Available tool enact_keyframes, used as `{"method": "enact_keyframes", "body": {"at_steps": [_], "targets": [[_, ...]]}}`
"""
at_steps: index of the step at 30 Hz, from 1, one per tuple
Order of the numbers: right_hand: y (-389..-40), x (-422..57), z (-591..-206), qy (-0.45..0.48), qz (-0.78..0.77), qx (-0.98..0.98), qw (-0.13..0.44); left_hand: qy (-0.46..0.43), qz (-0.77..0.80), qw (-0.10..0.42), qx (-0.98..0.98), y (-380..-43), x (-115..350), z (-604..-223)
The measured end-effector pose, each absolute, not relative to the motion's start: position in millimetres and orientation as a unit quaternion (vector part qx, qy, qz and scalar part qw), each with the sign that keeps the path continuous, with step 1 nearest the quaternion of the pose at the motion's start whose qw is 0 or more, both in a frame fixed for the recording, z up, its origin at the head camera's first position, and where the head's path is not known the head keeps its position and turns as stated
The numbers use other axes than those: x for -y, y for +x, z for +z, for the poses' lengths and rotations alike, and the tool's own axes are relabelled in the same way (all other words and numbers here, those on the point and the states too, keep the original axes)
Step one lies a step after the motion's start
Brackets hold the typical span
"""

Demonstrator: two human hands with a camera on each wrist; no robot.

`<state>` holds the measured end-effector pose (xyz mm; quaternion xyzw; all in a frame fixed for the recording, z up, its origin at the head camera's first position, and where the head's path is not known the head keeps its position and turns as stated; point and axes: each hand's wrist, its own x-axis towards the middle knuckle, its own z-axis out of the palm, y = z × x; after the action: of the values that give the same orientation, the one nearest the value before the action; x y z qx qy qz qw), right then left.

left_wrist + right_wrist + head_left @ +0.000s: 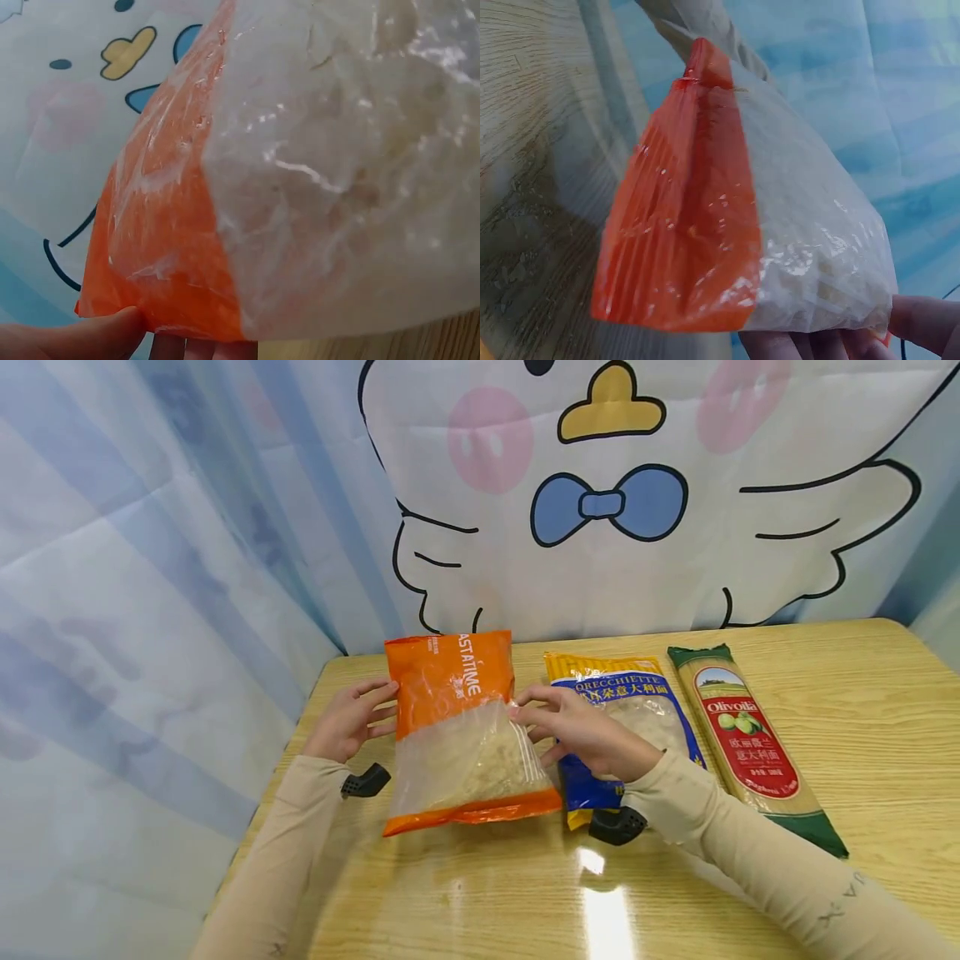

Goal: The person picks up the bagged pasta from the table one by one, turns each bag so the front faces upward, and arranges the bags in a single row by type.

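Note:
An orange and clear bag of pasta (pixel 450 718), printed with white letters, is held tilted up over the left part of the table. My left hand (pixel 348 720) grips its left edge near the orange upper part, thumb (pixel 97 334) along the side and fingers partly hidden under it. On the opposite edge my right hand (pixel 581 727) pinches the clear part, with fingers (pixel 810 346) tucked behind. The bag's orange bottom seam (pixel 660 225) points toward me. Beneath my right hand lies a blue and yellow orecchiette bag (pixel 645 718), partly covered by the wrist.
A long green-ended spaghetti packet (pixel 750 735) lies slantwise to the right of the orecchiette bag. The wooden table (pixel 885 718) ends at a cartoon-printed curtain (pixel 615 585) behind, and more curtain hangs along the left side.

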<state>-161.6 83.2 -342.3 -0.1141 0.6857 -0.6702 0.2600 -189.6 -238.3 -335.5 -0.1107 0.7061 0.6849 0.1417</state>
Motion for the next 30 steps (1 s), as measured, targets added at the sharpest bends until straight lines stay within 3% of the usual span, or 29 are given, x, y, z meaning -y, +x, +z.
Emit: {"method": "enact_keyframes", "body": {"at_steps": [30], "targets": [[-156.5,-71.4,-377.8,-0.136,-0.616,-0.722,0.285,-0.117,0.673,0.175,-0.709,-191.8,241.5,-389.9]]}}
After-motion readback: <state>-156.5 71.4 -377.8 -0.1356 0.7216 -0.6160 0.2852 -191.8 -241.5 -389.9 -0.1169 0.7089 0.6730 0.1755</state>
